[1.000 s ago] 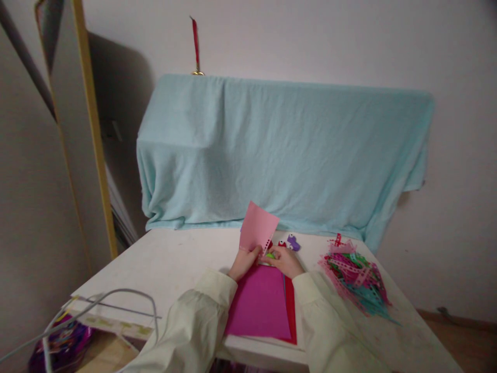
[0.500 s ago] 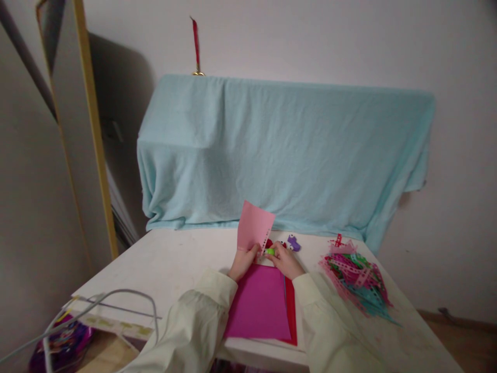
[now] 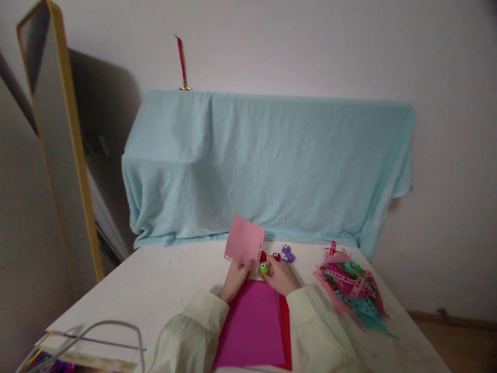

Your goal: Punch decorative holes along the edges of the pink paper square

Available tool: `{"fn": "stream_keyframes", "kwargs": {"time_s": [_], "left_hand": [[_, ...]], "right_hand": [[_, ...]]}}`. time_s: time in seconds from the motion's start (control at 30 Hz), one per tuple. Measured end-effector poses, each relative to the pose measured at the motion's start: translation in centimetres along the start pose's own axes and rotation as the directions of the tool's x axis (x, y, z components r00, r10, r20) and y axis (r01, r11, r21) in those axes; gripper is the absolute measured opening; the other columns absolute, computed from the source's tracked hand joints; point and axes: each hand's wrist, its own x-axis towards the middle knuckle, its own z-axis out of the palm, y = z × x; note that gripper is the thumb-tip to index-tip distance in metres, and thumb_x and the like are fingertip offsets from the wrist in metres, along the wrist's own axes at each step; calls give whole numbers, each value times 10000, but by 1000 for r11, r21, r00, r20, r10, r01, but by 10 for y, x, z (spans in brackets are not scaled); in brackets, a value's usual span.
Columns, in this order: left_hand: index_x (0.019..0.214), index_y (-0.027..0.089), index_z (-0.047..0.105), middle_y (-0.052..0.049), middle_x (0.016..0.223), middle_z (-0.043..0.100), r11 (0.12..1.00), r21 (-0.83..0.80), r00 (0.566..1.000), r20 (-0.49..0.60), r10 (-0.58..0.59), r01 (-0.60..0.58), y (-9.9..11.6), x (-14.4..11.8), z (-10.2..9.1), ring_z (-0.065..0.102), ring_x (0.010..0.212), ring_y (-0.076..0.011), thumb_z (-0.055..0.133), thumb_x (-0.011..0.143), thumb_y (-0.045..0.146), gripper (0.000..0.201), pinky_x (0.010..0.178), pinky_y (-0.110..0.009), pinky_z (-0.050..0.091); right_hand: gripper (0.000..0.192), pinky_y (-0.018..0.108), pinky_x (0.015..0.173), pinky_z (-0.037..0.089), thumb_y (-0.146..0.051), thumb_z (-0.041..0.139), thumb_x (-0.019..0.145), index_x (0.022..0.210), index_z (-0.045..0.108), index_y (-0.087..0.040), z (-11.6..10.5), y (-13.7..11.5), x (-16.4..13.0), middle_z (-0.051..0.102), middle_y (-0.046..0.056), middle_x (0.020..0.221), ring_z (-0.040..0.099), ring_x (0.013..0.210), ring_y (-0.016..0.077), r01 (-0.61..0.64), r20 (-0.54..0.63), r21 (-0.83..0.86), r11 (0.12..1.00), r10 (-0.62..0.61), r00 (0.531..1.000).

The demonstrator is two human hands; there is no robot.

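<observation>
My left hand (image 3: pixel 235 278) is closed on a sheet of pink paper (image 3: pixel 245 239), which stands tilted up with a row of small punched holes along its right and lower edges. In the fingers of my right hand (image 3: pixel 281 276) is a small green craft punch (image 3: pixel 264 268) with an eye-like spot, at the paper's lower right corner. Just behind that hand lie a purple punch (image 3: pixel 288 254) and a red punch (image 3: pixel 276 256), partly hidden. Under my wrists is a magenta sheet (image 3: pixel 251 326), with a red sheet (image 3: pixel 284 331) showing at its right edge.
A heap of punched paper strips (image 3: pixel 355 290) in pink, green, red and teal lies on the right of the white table (image 3: pixel 155 285). A light blue cloth (image 3: pixel 272 160) drapes over something behind. Grey cable (image 3: pixel 112 323) loops at the lower left, near a yellow-framed mirror (image 3: pixel 72 129).
The view has tilted up and shifted right. The pink paper leans over more, and the green punch has turned so its eye-like spot shows. Both hands keep their holds.
</observation>
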Motion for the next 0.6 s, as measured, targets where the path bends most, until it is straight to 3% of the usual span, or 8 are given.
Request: {"fn": "stream_keyframes", "kwargs": {"time_s": [0.1,0.2,0.3,0.4,0.6], "left_hand": [[728,151,566,5,537,531,995,-88,995,88,-41,49,-2,0,3,462,460,-129,588,704,436,287,461,-251,358],[739,140,557,11,536,520,986,-144,988,140,-64,84,-4,-1,4,427,430,-109,581,716,403,266,434,-235,325],[744,133,567,-3,574,544,983,-164,989,138,-59,81,-4,-3,3,447,469,-114,586,717,383,252,453,-235,334],[739,130,584,-28,632,583,981,-179,986,159,-50,78,-3,-6,2,479,525,-126,575,732,374,245,488,-241,351],[583,148,535,7,444,479,988,-110,942,329,-65,107,1,-7,5,406,410,-105,527,781,441,354,459,-242,311]], "right_hand": [[212,229,545,270,-192,579,725,932,538,-208,-4,-3,0,587,-18,653,540,596,137,-1,-1,48,999,1,1000],[179,222,558,284,-147,543,714,886,540,-198,-11,-7,1,545,-35,616,508,584,126,35,-48,206,978,-25,999],[114,215,533,296,-226,494,795,887,549,-188,-18,-12,1,515,-40,598,464,550,118,62,-41,474,878,-49,998],[206,215,514,304,-353,467,845,865,568,-174,-20,-14,2,526,-21,632,451,563,120,69,-77,649,758,-25,997],[372,212,468,282,-481,492,827,650,543,-156,-9,-6,5,427,-27,541,384,522,106,35,-203,650,759,130,971]]}}
